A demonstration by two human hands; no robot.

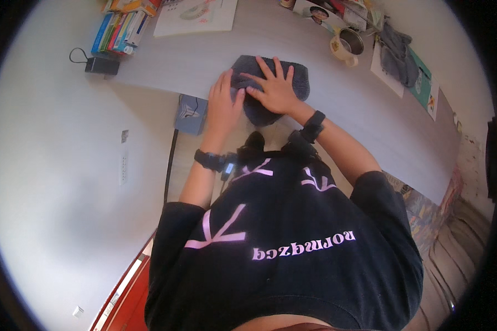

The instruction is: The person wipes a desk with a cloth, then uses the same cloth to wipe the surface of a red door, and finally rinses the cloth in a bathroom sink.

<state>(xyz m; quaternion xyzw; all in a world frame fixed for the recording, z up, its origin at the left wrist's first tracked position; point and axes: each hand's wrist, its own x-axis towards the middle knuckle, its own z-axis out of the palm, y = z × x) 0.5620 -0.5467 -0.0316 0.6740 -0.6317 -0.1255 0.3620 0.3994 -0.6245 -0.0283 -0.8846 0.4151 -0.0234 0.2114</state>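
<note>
A dark grey cloth [265, 118], probably a towel, lies folded at the front edge of the desk [182, 62], and its lower part hangs over that edge. My right hand [275, 89] rests on top of it, palm down with the fingers spread. At the cloth's left side is my left hand [223, 103], its fingers close together and its thumb held apart near the right thumb. Whether the left fingertips press the cloth or only the desktop is hard to see. Both wrists wear black straps with small devices.
Books [118, 33] and a black box [102, 65] with a cord loop stand at the left. A metal-lined mug [346, 47] is at the back right, near a grey cloth [397, 53] and a green booklet [424, 82]. Under the desk is a blue-grey box [190, 118].
</note>
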